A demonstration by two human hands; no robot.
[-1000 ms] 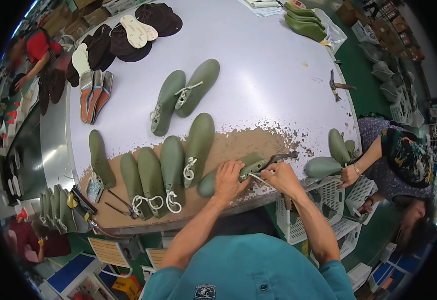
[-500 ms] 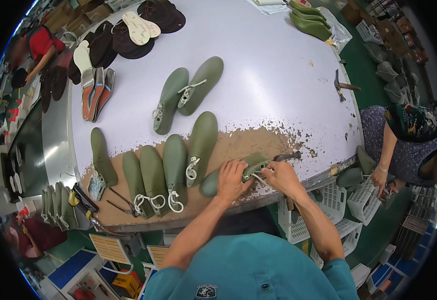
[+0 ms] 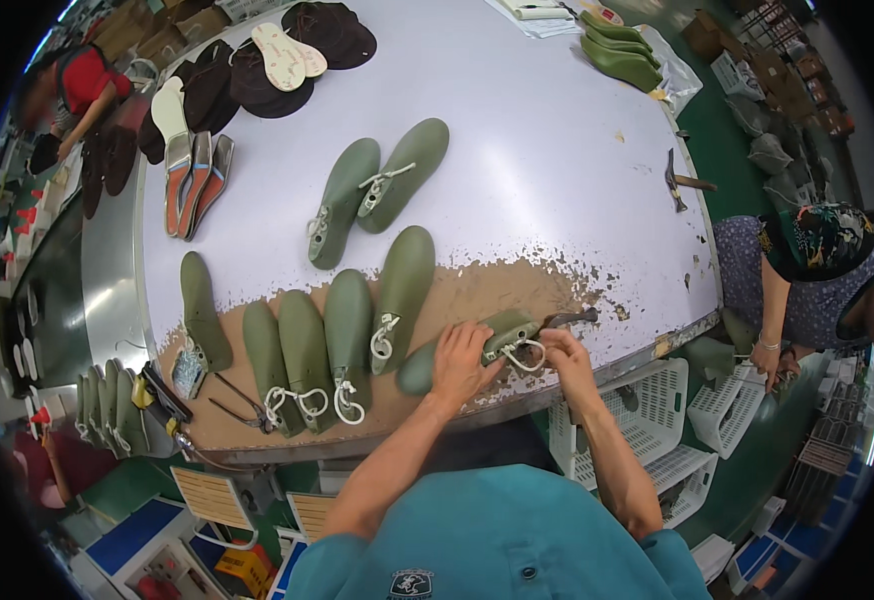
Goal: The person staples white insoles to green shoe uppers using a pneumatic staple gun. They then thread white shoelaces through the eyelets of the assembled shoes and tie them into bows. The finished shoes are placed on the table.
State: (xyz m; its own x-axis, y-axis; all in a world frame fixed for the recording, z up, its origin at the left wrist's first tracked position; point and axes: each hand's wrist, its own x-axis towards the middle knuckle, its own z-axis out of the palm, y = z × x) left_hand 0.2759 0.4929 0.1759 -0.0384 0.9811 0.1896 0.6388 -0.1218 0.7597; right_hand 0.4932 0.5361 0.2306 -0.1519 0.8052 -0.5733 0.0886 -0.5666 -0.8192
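A green shoe last [image 3: 510, 327] lies slantwise near the table's front edge, its toe end to the left. My left hand [image 3: 462, 362] wraps over its middle and presses it down. White cord [image 3: 528, 364] threaded through its heel end makes a loop. Beside that loop is my right hand [image 3: 569, 362], fingers curled together; whatever they grip is hidden. Just beyond the fingers lies a dark hammer head [image 3: 569, 317], its handle running under my right hand. Several corded green lasts [image 3: 303, 345] stand in a row to the left.
Two lasts [image 3: 402, 175] lie mid-table on the white table [image 3: 547, 150]. Pincers [image 3: 242, 405] rest at front left. Another hammer [image 3: 675, 182] is by the right edge. Insoles [image 3: 279, 58] and dark pieces are far left. A co-worker [image 3: 797, 270] stands at right beside white crates [image 3: 727, 408].
My right hand has shifted slightly right, away from the last's heel. The cord now forms a wider round loop. My left hand keeps its hold on the last.
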